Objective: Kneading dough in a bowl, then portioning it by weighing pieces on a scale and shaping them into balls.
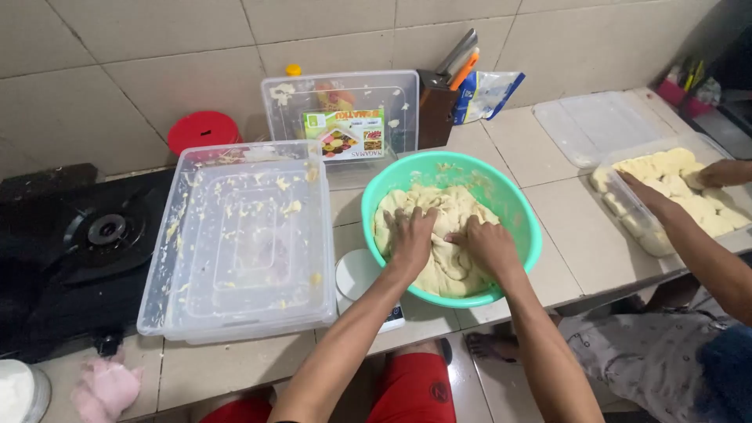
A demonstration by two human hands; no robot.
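Fingers of left hand (411, 235) and right hand (487, 244) spread flat, pressing dough (439, 207) directly beneath, side by side. Dough fills green bowl (525, 227) near worktop (564, 204) front edge.

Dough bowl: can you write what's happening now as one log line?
left hand: pressing dough | right hand: pressing dough | bowl: green, on counter | tub: clear, beside bowl | other person's hand: in dough tray

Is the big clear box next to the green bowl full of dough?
No, the clear plastic box holds only smears and scraps; the dough fills the green bowl.
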